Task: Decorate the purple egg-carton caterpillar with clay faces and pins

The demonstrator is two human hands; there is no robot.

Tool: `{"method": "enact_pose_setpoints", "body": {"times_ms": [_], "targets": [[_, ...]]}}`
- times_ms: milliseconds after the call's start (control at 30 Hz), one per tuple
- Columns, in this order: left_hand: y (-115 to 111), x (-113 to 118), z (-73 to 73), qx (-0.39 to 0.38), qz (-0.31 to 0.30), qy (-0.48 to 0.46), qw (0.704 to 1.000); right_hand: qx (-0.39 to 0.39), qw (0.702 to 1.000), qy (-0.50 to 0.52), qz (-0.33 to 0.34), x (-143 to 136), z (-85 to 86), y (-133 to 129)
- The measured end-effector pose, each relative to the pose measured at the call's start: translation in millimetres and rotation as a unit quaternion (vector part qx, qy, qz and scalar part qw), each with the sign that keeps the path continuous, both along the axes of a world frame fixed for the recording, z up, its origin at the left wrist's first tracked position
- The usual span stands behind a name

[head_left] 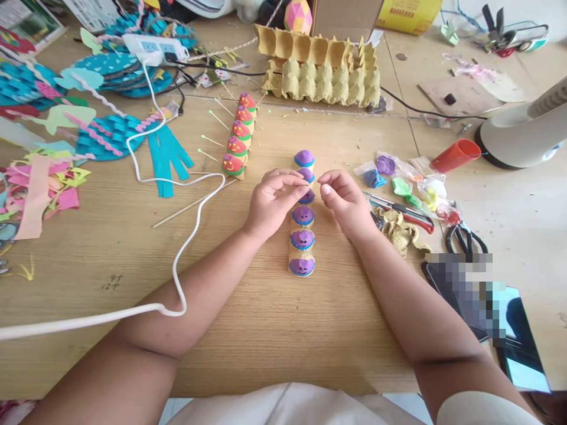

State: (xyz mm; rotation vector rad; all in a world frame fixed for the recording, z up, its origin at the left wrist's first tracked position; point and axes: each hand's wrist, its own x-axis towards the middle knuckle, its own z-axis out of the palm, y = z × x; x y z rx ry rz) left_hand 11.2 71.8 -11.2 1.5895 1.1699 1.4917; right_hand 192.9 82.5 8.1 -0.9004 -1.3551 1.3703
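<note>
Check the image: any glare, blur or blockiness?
Head view: pixel blocks partly hide the dark device; head view: the glossy screen beside it reflects light; head view: the tabletop pales rightward; head view: anything the left hand or right hand pinches is too small to tell.

The left hand (273, 203) and right hand (349, 206) face each other, fingers curled, over a purple-and-blue strip of bumps (303, 217) on the table (248, 336); anything between the fingertips is too small to tell. A red-and-green strip (234, 146) lies beyond the left hand. Near the right lie a knife (405, 211), scissors (466, 239) and a red cup (456, 155).
</note>
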Motion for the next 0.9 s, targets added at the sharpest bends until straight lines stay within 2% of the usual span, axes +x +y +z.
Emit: {"method": "enact_pose_setpoints", "body": {"times_ms": [100,333,533,700,900], "targets": [[1.4,-0.6,-1.6,-0.002,0.020,0.003,1.000,-0.004,1.000,0.005,-0.006,0.9,-1.9,1.1],[1.4,-0.2,-1.6,-0.011,0.018,-0.006,1.000,-0.032,0.999,-0.013,-0.009,4.4,-8.3,3.1],[0.4,0.7,1.3,-0.009,-0.001,-0.025,1.000,-0.026,1.000,-0.012,-0.013,3.7,-7.1,2.1],[-5.0,2.5,5.2,-0.052,-0.034,-0.034,0.997,0.003,1.000,-0.021,-0.016,2.3,-2.3,-0.4],[-4.6,3.7,6.1,-0.059,-0.086,-0.129,0.986,0.051,0.998,-0.046,0.002,3.1,-0.1,0.2]]}}
